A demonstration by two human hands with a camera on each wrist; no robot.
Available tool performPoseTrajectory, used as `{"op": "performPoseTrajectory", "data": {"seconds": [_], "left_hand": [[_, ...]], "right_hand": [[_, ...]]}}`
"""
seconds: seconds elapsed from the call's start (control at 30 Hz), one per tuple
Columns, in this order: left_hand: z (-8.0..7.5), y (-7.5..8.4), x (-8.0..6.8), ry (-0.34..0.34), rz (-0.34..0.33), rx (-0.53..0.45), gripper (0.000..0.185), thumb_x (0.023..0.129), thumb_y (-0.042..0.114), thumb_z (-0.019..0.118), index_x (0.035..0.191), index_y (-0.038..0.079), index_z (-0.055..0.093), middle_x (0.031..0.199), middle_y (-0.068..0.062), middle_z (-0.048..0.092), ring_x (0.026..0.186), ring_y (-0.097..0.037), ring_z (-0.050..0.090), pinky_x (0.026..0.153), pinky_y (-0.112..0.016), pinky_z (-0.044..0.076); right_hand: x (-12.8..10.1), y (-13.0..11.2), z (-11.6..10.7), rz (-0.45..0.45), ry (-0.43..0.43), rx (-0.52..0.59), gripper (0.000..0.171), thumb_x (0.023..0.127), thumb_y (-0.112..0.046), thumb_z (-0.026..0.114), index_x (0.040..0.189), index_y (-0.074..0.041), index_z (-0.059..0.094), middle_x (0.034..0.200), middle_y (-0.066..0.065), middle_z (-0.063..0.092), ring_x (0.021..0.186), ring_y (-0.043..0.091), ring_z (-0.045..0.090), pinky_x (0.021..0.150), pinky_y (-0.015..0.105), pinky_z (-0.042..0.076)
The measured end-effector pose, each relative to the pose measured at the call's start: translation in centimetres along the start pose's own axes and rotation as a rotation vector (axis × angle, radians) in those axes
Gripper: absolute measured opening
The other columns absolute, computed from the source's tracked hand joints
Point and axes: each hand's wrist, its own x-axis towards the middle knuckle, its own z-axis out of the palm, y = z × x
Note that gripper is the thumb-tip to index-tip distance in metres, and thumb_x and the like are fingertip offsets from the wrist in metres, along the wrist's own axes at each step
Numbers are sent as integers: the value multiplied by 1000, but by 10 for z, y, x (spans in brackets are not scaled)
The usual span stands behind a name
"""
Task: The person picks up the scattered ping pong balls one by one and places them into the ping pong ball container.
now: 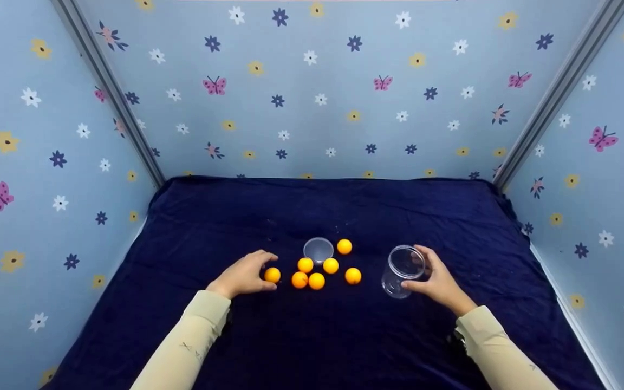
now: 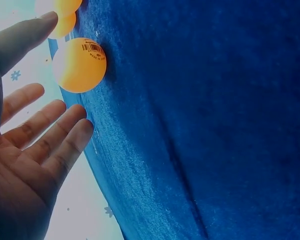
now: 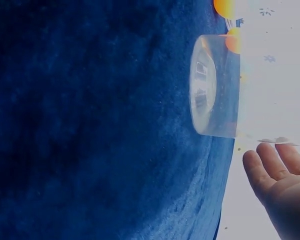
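Several orange balls (image 1: 316,281) lie clustered on the dark blue cloth (image 1: 312,336). My left hand (image 1: 262,271) is spread beside the leftmost ball (image 1: 272,274). In the left wrist view that ball (image 2: 80,65) sits between the thumb (image 2: 20,40) and the straight fingers (image 2: 55,135), with a gap on both sides. A clear plastic jar (image 1: 403,271) stands upright and empty to the right of the balls. My right hand (image 1: 427,272) cups around it. The right wrist view shows the fingers (image 3: 270,165) just off the jar's wall (image 3: 215,85). The jar's clear lid (image 1: 318,249) lies flat among the balls.
Blue walls (image 1: 312,108) patterned with flowers and butterflies close in the cloth at the back and on both sides. Metal corner posts (image 1: 111,92) rise at the back left and back right. Both forearms wear pale yellow sleeves (image 1: 193,336).
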Motion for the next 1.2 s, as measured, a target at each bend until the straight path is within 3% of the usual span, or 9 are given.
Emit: {"op": "performPoseTrajectory", "data": {"seconds": [0.2,0.53,0.83,1.2], "left_hand": [[3,1,0,-1,-4,22,69,86,24,92,145,1,65,140,-17,69,119,-35,68,108,-56,54],[7,-3,2,13,27,61,63,85,21,92,140,0,68,133,-17,71,120,-36,68,108,-56,54],[10,-2,1,-13,-11,63,57,89,22,90,138,1,70,133,-15,71,123,-36,67,110,-56,53],[12,-3,3,4,14,87,42,89,13,88,127,1,74,121,-16,75,111,-35,68,103,-56,55]], "right_hand": [[0,3,2,3,3,13,89,73,8,94,150,9,50,137,31,65,123,31,67,98,27,57],[0,5,5,-5,11,66,84,72,12,93,145,10,53,132,31,64,116,25,70,97,28,60],[-1,7,6,0,20,58,82,72,12,93,144,9,54,130,29,67,114,24,71,94,25,60],[0,6,6,-3,28,55,81,72,12,93,143,10,55,130,31,67,115,22,71,91,22,59]]}}
